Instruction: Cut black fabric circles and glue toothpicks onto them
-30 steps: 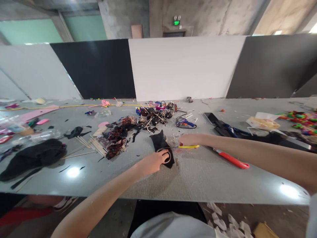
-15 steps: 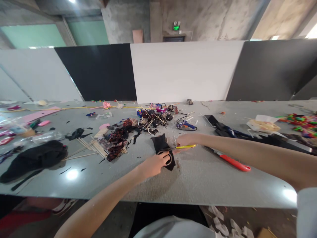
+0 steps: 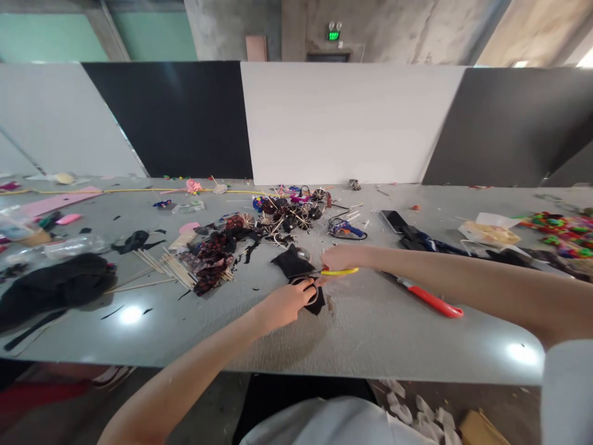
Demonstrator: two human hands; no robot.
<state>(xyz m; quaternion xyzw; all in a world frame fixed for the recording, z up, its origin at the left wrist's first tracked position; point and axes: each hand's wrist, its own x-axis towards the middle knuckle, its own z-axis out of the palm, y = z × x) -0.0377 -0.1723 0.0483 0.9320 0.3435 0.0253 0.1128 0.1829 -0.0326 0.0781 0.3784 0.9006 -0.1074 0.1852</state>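
Observation:
My left hand [image 3: 290, 303] presses its closed fingers on a round ring [image 3: 311, 292], which looks like a tape roll. Under the ring lies a piece of black cloth [image 3: 291, 262] on the grey table. Just to the right, my right hand [image 3: 338, 258] is closed around what look like yellow-handled scissors [image 3: 341, 272]. Their blades reach toward the cloth beside the ring and are mostly hidden. A small round clear item [image 3: 303, 254] sits at the cloth's far edge.
Red-handled shears [image 3: 433, 301] lie below my right forearm. Beyond my hands are a blue glue gun [image 3: 347, 230], a phone [image 3: 393, 221] and a heap of dark stick-and-fabric balls [image 3: 291, 213]. Wooden sticks [image 3: 178, 270] and a black cloth bundle [image 3: 55, 287] lie left.
My right hand and the yellow-handled scissors have moved slightly left, closer to the ring. More of the cloth's far part shows, spread leftward. The whole view has shifted a little.

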